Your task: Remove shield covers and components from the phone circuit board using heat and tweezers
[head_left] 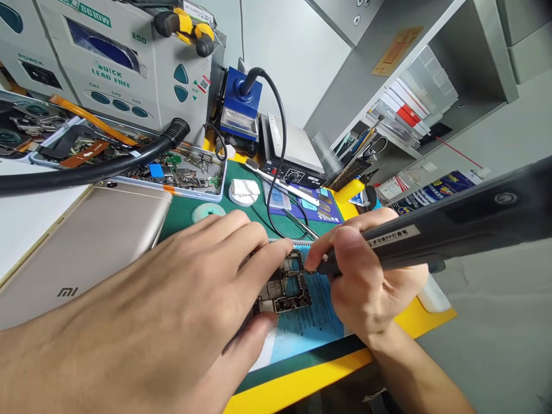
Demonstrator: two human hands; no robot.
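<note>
A phone circuit board (pixel 282 284) lies on a light-blue printed sheet (pixel 321 316). My left hand (pixel 202 287) is closed over its left part, thumb at the near edge and fingers along the far edge. The hand covers much of the board. My right hand (pixel 371 276) grips a dark grey grinding pen (pixel 457 213) near its front end. Its body slants up to the right, with a white label on the side. The pen's nose is by the board's right edge; the fingers hide its tip, so I cannot tell whether it touches.
A grey QUICK soldering station (pixel 168 57) stands at the back left, its black hose (pixel 86 175) crossing a tray (pixel 222 184) of circuit boards. A gold phone back (pixel 99 230) lies left. Behind are tweezers (pixel 302 223), a brush (pixel 284 183) and a blue iron holder (pixel 239 95).
</note>
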